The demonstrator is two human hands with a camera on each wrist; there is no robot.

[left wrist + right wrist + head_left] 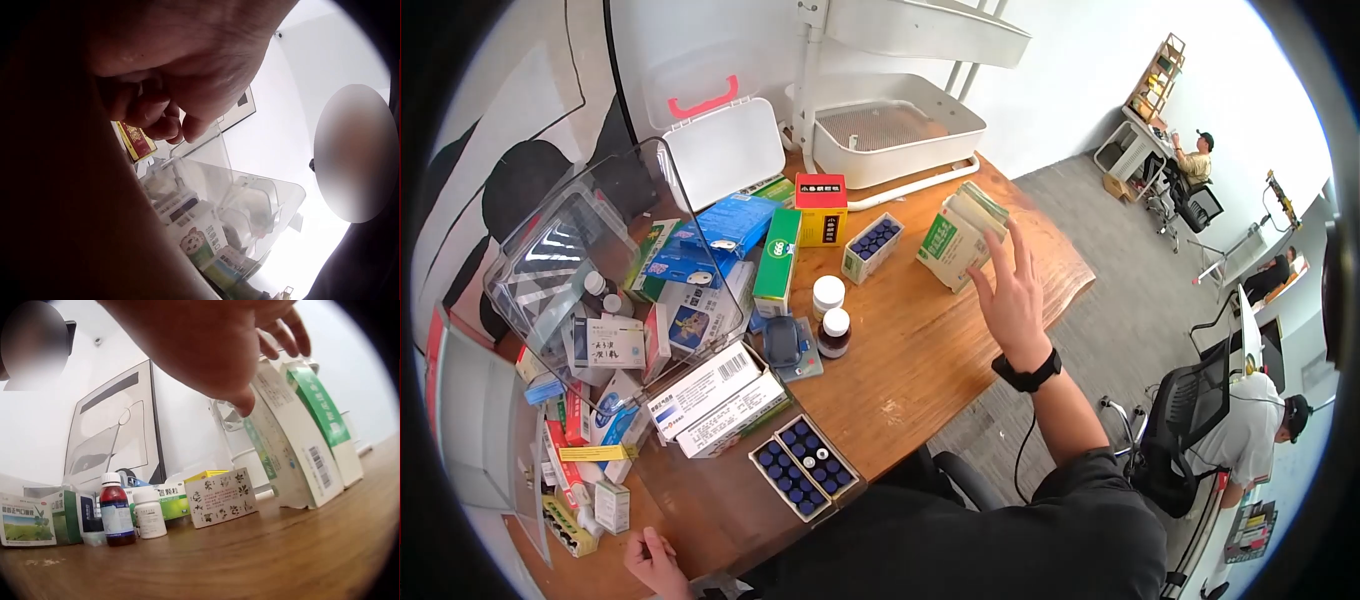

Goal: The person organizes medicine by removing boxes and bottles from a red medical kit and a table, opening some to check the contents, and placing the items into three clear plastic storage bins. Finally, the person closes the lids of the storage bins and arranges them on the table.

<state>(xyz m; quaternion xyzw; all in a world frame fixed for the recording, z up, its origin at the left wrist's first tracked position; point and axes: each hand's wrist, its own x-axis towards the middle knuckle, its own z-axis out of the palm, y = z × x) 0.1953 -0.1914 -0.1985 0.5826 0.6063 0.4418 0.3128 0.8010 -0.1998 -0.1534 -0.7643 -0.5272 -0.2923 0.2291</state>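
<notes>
Two green-and-white medicine boxes (952,240) stand side by side near the right part of the wooden table. My right hand (1012,305) is right beside them, fingers spread and fairly straight, thumb near the front box. In the right wrist view the boxes (303,434) lean slightly, with the fingers at their top edges. My left hand (656,563) hangs at the table's near left edge, fingers loosely curled and holding nothing. Left of the boxes is an open carton of dark-capped vials (872,248). A brown bottle (834,333) and a white bottle (828,293) stand closer to the middle.
A clear plastic bin (615,275) and many medicine boxes crowd the left side. Two open trays of blue-capped vials (803,467) lie at the near edge. A white tiered rack (900,130) stands behind, beside a white case (720,150) with a red handle.
</notes>
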